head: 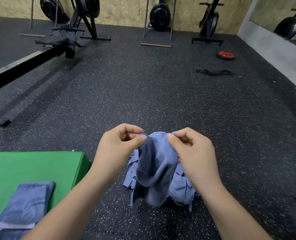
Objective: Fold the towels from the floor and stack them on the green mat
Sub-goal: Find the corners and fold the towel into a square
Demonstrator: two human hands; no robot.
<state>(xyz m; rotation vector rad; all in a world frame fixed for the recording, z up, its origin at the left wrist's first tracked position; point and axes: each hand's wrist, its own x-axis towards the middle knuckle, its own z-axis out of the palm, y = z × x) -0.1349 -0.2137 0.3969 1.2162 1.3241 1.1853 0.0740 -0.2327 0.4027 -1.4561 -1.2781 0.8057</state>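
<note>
Towel (156, 163) hangs crumpled from both my hands above the pile (180, 189) on the floor (143, 94), just right of the mat (31, 167). My left hand (117, 146) pinches its top edge between thumb and forefinger; my right hand (194, 149) pinches the same edge close beside it. Folded towels (27, 203) lie stacked on the mat's near part.

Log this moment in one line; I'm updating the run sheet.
left hand: pinching towel edge | right hand: same | pile: on floor | green mat: folded stack
</note>
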